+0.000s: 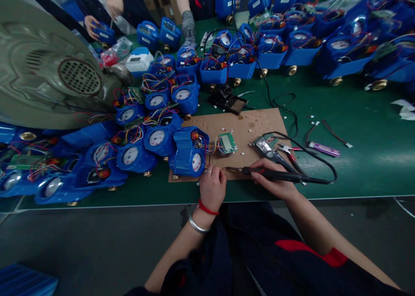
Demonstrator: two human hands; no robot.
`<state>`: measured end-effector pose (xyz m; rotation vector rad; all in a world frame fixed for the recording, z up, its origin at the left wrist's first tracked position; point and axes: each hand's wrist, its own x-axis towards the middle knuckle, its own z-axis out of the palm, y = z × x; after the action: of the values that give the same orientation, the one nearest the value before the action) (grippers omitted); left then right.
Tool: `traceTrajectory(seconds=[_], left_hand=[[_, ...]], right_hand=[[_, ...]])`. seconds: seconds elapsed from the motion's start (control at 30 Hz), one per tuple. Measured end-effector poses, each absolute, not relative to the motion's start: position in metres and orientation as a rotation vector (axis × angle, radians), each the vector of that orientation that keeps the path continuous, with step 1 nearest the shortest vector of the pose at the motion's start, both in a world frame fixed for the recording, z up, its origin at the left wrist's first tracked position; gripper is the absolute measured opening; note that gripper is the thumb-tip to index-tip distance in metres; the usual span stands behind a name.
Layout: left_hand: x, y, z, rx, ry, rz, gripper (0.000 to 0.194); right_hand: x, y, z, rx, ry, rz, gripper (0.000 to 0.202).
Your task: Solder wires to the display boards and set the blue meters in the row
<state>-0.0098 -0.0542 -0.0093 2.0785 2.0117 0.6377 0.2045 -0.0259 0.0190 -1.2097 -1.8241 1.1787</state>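
My right hand (275, 181) is wrapped round a soldering iron (272, 174), its metal tip pointing left. Close to that tip, my left hand (213, 184) is closed in a pinch; thin wires run down towards its fingers, but what they grip is hidden. Just beyond it, a blue water meter (189, 153) with a round white dial lies on the cardboard sheet (259, 119). Several thin coloured wires link this meter to a green circuit board (228, 143) with a small grey display, just to its right.
Pliers (288, 150), a silver-headed tool (266, 147) and a purple cylinder (324, 149) lie to the right. A soldering stand (228, 100) is behind the cardboard. Blue meters crowd the left and back, beside a large grey-green machine (48, 62). Co-workers' hands (115, 4) show across the table.
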Motion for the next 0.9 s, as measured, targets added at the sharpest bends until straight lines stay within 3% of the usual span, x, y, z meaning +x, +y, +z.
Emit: traceTrajectory(seconds=[0.57,0.77,0.9], left_hand=[[-0.015,-0.056,-0.011,1.858,1.859,0.927,0.004],[-0.019,-0.065,-0.006,1.900,1.654,1.000,0.018],[-0.021,-0.074,-0.001,1.943,1.616,1.045,0.018]], right_hand=[[0.204,-0.030,0.017,-1.138,-1.336,1.308,0.016],[0.209,-0.031,0.004,-1.111,-1.241,1.295,0.017],[0.209,-0.031,-0.001,-1.081,-1.150,1.290,0.018]])
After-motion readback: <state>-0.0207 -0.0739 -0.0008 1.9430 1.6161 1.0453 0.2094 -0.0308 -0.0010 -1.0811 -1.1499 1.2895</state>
